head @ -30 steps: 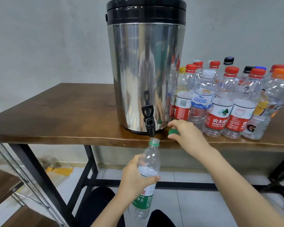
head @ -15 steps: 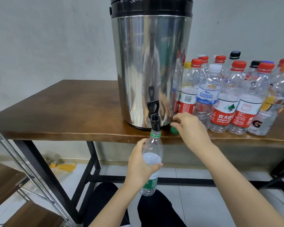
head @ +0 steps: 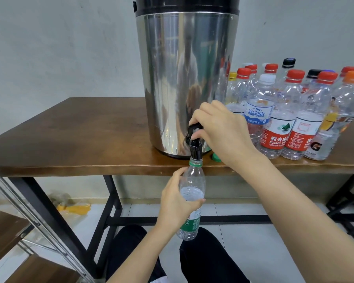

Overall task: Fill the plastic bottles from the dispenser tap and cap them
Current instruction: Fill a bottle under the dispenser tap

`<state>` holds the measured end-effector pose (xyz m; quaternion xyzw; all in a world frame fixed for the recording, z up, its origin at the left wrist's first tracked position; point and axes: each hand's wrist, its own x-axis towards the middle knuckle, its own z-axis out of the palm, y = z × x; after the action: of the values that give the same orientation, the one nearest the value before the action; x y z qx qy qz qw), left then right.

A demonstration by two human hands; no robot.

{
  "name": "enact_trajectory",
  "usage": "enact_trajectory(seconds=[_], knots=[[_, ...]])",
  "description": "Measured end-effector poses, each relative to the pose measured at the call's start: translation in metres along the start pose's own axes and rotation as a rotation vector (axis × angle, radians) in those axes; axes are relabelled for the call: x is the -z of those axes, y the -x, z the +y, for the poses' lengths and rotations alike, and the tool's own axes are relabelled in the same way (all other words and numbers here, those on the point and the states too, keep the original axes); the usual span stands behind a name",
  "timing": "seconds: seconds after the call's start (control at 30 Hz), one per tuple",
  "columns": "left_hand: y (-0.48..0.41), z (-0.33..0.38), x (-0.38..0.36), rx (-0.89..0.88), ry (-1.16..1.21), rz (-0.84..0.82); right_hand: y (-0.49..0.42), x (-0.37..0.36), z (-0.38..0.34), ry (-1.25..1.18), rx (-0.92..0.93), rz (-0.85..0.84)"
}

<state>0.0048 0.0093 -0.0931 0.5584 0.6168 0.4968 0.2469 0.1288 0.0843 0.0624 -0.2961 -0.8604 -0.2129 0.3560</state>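
Many capped bottles (head: 282, 119) crowding worktop (head: 70, 139) beside dispenser (head: 182, 78); green cap (head: 216, 157) near right hand (head: 223, 129) gripping tap lever (head: 193, 128); left hand (head: 176, 203) gripping open bottle (head: 192, 180).

Left hand (head: 178, 203): was bare, forearm too.
Right hand (head: 223, 129): was bare, forearm too.
Trousers (head: 131, 252): were black, below the grip.
White fabric (head: 159, 279): edged the trousers.

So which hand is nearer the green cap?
Right. The right hand grips the tap just above the green cap; the left hand holds the bottle below the table.
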Motion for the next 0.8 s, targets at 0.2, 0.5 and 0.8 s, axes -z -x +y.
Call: enact_trajectory(seconds=[0.2, 0.5, 0.8], knots=[[-0.003, -0.001, -0.003, -0.016, 0.045, -0.027, 0.029, -0.005, -0.003, 0.051, -0.002, 0.208], [-0.007, -0.005, -0.002, -0.077, 0.098, -0.076, 0.053, -0.019, -0.012, 0.056, -0.042, 0.287], [-0.017, -0.014, -0.001, -0.125, 0.139, -0.091, 0.061, -0.020, -0.021, -0.061, -0.252, 0.279]])
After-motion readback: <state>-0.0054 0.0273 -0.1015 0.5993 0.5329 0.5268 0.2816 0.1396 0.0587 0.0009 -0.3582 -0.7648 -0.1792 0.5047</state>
